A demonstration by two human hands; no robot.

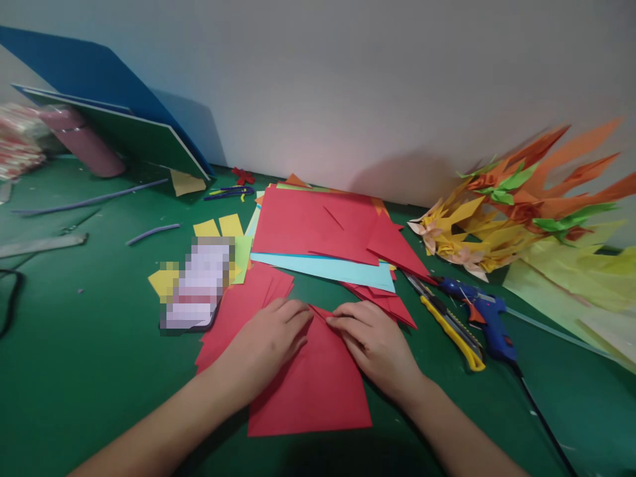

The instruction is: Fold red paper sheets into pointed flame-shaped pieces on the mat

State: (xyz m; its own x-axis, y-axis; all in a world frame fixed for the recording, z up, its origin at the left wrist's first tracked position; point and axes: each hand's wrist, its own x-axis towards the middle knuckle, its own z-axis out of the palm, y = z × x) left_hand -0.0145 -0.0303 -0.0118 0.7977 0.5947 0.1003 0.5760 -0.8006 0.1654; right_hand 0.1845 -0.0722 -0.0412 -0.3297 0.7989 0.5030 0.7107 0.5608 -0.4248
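Note:
A red paper sheet (313, 391) lies in front of me on the green table, its far end narrowed between my hands. At its upper left edge is my left hand (278, 331), fingers bent together and pressed on the paper. My right hand (375, 341) pinches the upper right edge of the same sheet between thumb and fingers. Beyond them is a stack of red sheets (318, 222) with a light blue sheet (342, 270) sticking out below it. More red paper (238, 308) lies partly under my left forearm.
To the left are a phone (199, 285), yellow paper pieces (206, 228) and a pink bottle (87, 142). At right lie a yellow cutter (452, 328), a blue glue gun (494, 324) with its cord, and folded orange paper flowers (527, 199).

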